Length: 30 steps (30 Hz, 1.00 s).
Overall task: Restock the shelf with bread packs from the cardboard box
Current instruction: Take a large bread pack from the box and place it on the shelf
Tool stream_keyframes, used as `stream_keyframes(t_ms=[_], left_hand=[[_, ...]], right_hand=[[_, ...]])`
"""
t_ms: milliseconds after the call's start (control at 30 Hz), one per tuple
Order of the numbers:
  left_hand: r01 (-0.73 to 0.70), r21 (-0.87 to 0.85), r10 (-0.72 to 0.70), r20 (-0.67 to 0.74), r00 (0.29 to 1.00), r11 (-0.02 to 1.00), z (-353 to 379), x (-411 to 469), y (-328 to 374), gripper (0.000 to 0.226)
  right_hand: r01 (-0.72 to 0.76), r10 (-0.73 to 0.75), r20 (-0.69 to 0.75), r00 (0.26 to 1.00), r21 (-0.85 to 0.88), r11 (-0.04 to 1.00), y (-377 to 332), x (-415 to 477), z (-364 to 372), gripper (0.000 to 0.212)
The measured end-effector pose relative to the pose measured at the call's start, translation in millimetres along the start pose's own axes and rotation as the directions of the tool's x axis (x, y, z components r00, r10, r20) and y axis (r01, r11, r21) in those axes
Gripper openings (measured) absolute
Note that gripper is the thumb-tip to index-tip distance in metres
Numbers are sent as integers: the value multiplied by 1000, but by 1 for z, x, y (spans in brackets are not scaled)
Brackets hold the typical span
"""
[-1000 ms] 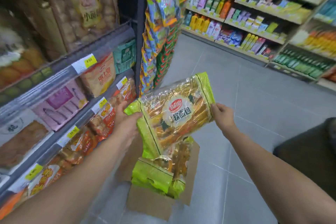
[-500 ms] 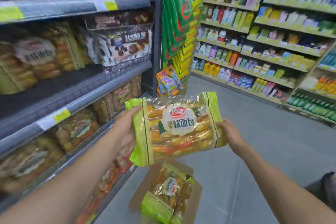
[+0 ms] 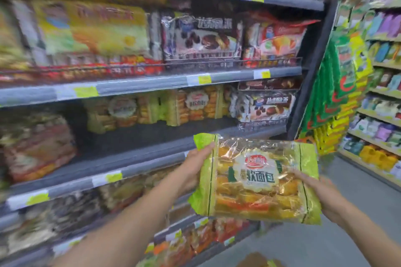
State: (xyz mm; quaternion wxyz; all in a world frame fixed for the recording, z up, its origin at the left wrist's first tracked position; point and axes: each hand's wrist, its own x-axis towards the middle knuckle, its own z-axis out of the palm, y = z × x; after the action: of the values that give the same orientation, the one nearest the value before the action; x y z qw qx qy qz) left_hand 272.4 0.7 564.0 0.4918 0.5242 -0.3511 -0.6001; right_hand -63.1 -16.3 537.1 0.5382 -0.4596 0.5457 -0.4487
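Green-edged bread pack [image 3: 256,180], left hand [image 3: 195,165] with fingers curled over its left edge, right hand [image 3: 321,191] gripping its right end, fingers motion-blurred, shelf [image 3: 130,158] behind it smeared, cardboard box [image 3: 258,261] below it cropped

Left hand [image 3: 196,167] and right hand [image 3: 323,193] grip bread pack [image 3: 256,180] beside shelf [image 3: 134,156].

The bottom edge cuts off the cardboard box [image 3: 254,261], and the leftmost shelf packs [image 3: 36,147] are blurred.
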Motion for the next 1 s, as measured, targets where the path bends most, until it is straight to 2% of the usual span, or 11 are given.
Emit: stream_keyframes(t_ms=[67,133,167,233,367,433,633,733,800,933,1000], left_hand=[[-19,75,23,-58,998,997,-42,12,-13,97],[-21,90,28,-70,997,996,-90,23,-21,104],[-13,84,20,-84,996,996,-110,20,-21,104],[-16,60,21,-85,996,998,-149,13,-21,102],[-77,-28,75,-92,993,997,-177,-64,16,77],[-93,-38,90,-74,993,995,-200,-80,22,75],[-135,30,137,-81,987,990,-255,-99,27,109],[-203,91,219,-235,947,975,-271,-96,30,110],[-243,116,268,-330,905,963,-276,-92,32,97],[-330,111,345,-418,840,937,-288,-82,42,78],[-356,104,363,-449,816,929,-297,-74,45,77]], right_hand=[[58,-57,17,998,-58,997,-2,4,27,59],[86,-79,56,995,-140,986,-11,3,60,98],[69,-58,75,995,-151,986,-14,4,76,102],[71,-53,146,988,-117,991,-28,3,112,86],[76,-45,208,977,-143,987,-41,5,174,101],[80,-56,232,971,-96,992,-48,5,203,84],[125,-92,248,964,-123,985,-66,15,277,102],[126,-96,248,964,-110,986,-70,23,301,106],[143,-104,265,959,-133,981,-70,29,316,98],[146,-71,427,901,-147,978,-72,44,344,38],[183,-51,498,866,-220,958,-70,54,351,34]])
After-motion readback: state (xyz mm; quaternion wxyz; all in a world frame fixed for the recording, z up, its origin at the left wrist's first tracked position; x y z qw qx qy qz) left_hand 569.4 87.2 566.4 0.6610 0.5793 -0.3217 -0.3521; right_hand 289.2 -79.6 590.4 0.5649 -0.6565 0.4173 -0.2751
